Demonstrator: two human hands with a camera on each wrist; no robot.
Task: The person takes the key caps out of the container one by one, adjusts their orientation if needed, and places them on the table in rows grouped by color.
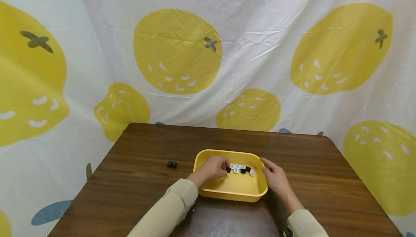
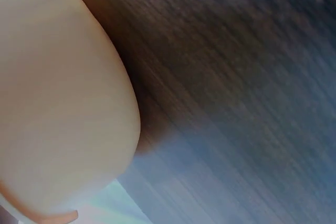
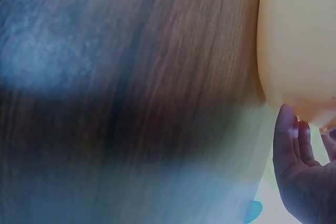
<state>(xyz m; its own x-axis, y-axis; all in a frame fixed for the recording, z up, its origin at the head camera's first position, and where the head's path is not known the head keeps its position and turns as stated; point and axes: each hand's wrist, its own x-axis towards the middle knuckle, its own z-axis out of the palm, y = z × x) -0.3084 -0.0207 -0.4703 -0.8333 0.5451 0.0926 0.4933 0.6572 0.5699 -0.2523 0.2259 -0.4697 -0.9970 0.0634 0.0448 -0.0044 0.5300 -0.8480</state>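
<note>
My right hand grips the yellow tub by its right rim, best kept steady while my left hand pinches a black block inside, just left of the white blocks.

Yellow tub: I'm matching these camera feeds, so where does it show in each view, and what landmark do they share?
Head: yellow tub below and slightly right of centre.
Left wrist: its outer side fills much of the left, cut off.
Right wrist: upper right corner, cut off, above the right hand.
Shared landmark: dark wood-grain table.
</note>
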